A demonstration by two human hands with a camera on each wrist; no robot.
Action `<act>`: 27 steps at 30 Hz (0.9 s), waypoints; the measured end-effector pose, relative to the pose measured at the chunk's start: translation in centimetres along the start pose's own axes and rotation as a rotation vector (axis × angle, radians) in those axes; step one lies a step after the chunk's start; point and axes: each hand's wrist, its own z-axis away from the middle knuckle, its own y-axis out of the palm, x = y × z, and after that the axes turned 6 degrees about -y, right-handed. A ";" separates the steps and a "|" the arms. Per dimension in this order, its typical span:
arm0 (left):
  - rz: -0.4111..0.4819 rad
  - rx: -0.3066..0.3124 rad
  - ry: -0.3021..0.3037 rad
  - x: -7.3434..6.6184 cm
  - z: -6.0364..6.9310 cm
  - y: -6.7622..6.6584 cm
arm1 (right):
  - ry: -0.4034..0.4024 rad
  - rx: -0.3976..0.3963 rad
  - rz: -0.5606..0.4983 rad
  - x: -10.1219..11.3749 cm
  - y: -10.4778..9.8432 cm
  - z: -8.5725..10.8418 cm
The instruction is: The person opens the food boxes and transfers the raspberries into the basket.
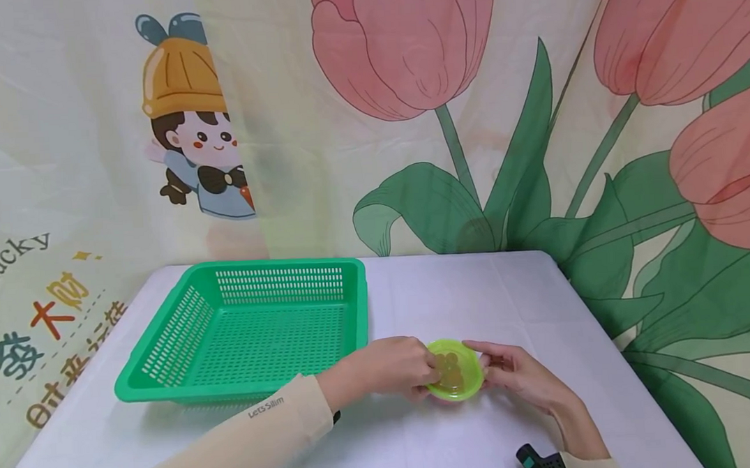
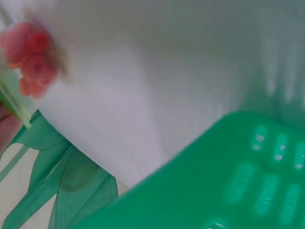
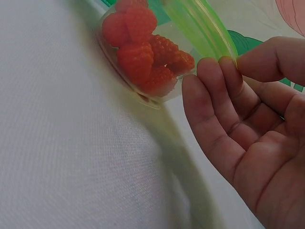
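Observation:
A small clear container with red raspberries (image 2: 34, 67) (image 3: 138, 59) inside and a bright green lid (image 1: 459, 373) (image 3: 202, 28) is between the two hands over the white cloth. The left hand (image 1: 390, 366) has its fingers curled at the lid's left edge in the head view; its fingertips are partly hidden there. Thumb and fingers of the right hand (image 1: 526, 375) (image 3: 252, 114) pinch the opposite edge of the lid. Seen through the lid from above, the berries look yellowish. A bit of a hand shows at the left border of the left wrist view; whose, I cannot tell.
A green perforated basket (image 1: 356, 304) (image 2: 190, 191) stands on the table's left half, its inside bare, with the left forearm passing in front of its near right corner. White cloth (image 1: 465, 286) covers the table. Behind hangs a printed curtain with tulips (image 1: 404, 44).

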 end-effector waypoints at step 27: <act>0.174 0.016 0.010 0.7 0.2 0.1 | 0.010 -0.013 -0.006 0.2 0.2 0.1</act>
